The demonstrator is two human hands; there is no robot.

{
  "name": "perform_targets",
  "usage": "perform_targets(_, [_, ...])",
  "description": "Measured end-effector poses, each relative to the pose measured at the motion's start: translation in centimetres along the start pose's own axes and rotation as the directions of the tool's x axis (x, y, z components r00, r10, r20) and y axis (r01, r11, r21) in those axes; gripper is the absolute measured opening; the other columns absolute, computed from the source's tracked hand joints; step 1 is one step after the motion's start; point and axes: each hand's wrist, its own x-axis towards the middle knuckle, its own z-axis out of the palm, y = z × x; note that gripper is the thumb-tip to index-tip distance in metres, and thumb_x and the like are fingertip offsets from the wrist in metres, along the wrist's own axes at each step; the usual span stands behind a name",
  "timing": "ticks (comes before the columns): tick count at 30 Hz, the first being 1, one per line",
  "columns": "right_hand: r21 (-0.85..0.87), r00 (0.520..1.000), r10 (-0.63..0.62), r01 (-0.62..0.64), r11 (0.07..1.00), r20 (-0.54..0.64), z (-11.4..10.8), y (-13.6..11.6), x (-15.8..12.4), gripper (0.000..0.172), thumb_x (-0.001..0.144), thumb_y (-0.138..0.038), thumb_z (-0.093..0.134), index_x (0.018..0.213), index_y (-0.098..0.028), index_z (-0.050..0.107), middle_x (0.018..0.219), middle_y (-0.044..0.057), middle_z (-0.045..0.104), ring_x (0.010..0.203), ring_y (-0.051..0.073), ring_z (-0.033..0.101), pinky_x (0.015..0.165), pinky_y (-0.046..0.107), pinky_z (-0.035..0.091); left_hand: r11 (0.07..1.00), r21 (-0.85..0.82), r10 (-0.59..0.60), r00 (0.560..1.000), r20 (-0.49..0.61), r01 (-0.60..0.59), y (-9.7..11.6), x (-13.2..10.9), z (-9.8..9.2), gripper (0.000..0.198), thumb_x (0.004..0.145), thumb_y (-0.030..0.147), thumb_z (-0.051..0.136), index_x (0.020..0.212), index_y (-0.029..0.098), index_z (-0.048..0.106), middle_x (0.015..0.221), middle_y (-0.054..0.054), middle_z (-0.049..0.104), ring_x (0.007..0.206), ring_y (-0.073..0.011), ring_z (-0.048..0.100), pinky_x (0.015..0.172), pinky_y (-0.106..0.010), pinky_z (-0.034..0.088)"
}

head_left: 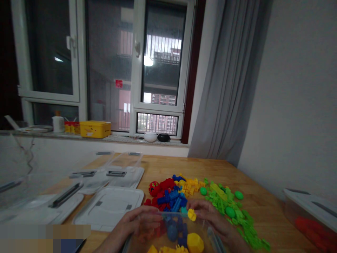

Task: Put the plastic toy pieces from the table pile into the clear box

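In front of me is a clear plastic box [164,213], cut off by the lower edge, with a large faceted yellow piece [195,243] and smaller yellow pieces [171,250] showing in it. My left hand [140,219] is wrapped round its far left corner, the fingers along the outer wall and partly seen through it. Over the far right rim, my right hand [210,216] pinches a small yellow toy block [192,214]; its fingertips are partly hidden. Just beyond the box lie blue blocks [172,200] and red blocks [165,184].
Yellow blocks [192,186] and a long spread of green blocks [237,209] lie on the wooden table [273,214]. White lids [110,207] and clear boxes stand at left. A lidded box [310,214] with orange-red pieces sits at far right.
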Motion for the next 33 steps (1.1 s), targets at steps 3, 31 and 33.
perform_targets(3, [0.001,0.999,0.004,-0.004,1.0,0.047,0.1,-0.2,-0.1,0.019,0.07,-0.033,0.074,0.083,-0.02,0.072,0.097,0.003,0.067,0.091,0.02,0.059,0.082,0.028,0.044,1.0,0.006,0.004,1.0,-0.023,-0.004,0.0,0.0,0.0,0.04,0.065,0.019,0.065,0.103,0.022,0.075,0.11,-0.012,0.079,0.107,-0.0377,0.068,0.103,-0.061,0.039])
perform_targets(31, [-0.685,0.978,-0.111,-0.041,0.727,-0.176,-2.8,0.3,0.7,0.024,0.083,-0.041,0.06,0.079,-0.019,0.068,0.077,0.002,0.068,0.074,0.018,0.059,0.066,0.027,0.041,0.998,0.068,0.011,0.998,-0.068,-0.006,-0.3,0.1,-0.4,0.037,0.066,0.028,0.071,0.103,0.022,0.077,0.108,-0.01,0.08,0.103,-0.0343,0.071,0.094,-0.046,0.05])
perform_targets(33, [-0.82,0.968,-0.104,-0.135,0.556,-0.229,-3.6,1.0,0.7,0.023,0.083,-0.037,0.058,0.072,-0.018,0.068,0.069,0.003,0.068,0.067,0.018,0.059,0.061,0.027,0.038,0.995,0.102,0.018,0.997,-0.069,-0.011,-0.3,0.2,-0.5,0.036,0.064,0.027,0.072,0.1,0.023,0.077,0.108,-0.009,0.08,0.103,-0.0343,0.071,0.095,-0.046,0.05])
